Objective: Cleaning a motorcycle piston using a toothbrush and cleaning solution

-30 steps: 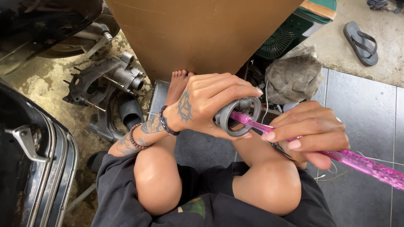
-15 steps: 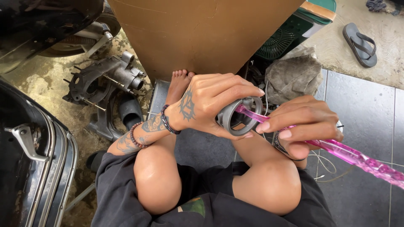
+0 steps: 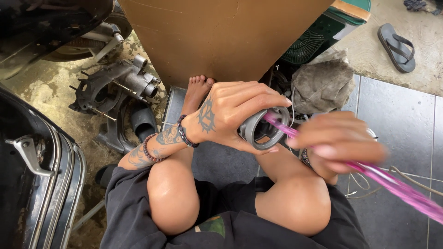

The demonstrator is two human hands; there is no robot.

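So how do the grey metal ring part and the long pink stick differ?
The grey metal ring part is short, round and hollow; the long pink stick is thin and straight. The left hand wraps the ring, seen sharp; the right hand grips the stick, both blurred. They meet: the stick's tip enters the ring's opening.

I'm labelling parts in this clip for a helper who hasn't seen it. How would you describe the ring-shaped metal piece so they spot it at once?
Start at the big brown cardboard box at the top, then drop straight down to the tattooed left hand above the bent knees. The grey metal ring sits in that hand. It alone has a pink stick poking into its opening, held by the right hand.
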